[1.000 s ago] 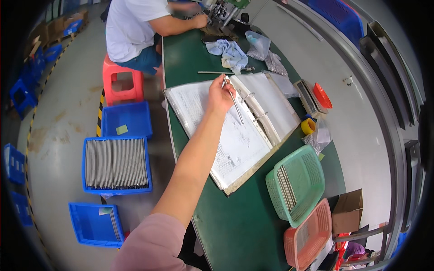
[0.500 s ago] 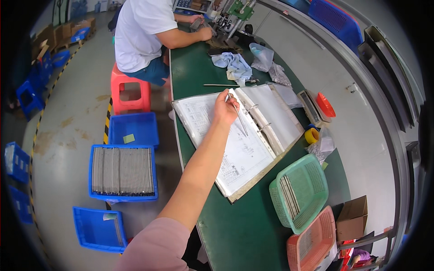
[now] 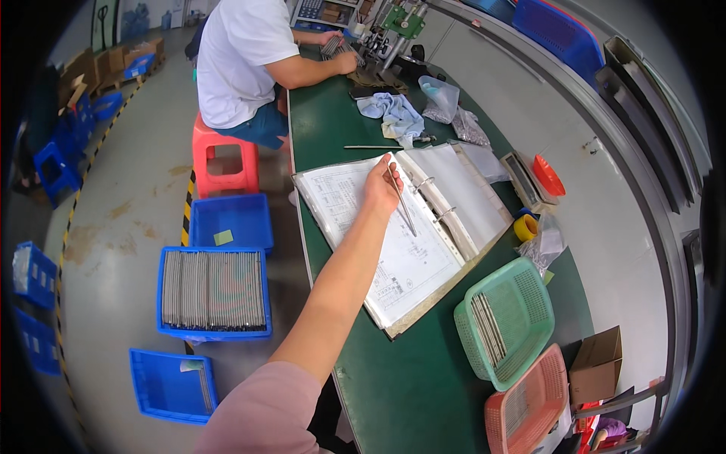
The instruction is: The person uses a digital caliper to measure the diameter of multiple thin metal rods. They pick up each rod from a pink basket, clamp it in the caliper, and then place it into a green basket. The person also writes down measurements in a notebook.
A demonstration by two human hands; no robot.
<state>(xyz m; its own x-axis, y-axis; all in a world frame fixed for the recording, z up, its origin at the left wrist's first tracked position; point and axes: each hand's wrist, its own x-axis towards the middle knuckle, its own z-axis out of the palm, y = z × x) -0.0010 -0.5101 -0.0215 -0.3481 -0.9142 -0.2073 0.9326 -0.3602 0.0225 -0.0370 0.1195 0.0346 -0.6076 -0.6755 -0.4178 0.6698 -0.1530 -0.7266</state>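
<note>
My left hand (image 3: 384, 186) is closed around a slim silvery metal rod (image 3: 404, 203), over the left page of an open ring binder (image 3: 344, 198). The rod slants across the page, its lower end near the middle of a printed technical drawing (image 3: 416, 261). Behind the hand, part of the drawing is hidden. The binder lies open on a green table (image 3: 423, 371), its metal rings between the two pages. Another thin rod (image 3: 370, 147) lies just beyond it. My right hand is out of view.
On the right stand a green basket (image 3: 533, 303) with several rods, a pink basket (image 3: 556, 363) and a cardboard box (image 3: 597, 363). Blue bins (image 3: 162, 303) sit at left, one packed with rods. Farther off, a person (image 3: 242, 60) on a red stool (image 3: 227, 181) handles rods beside a machine (image 3: 401, 23).
The whole view has shifted slightly, so things appear a little farther right. My left hand still grips the rod over the same page, its fingers slightly changed in position.
</note>
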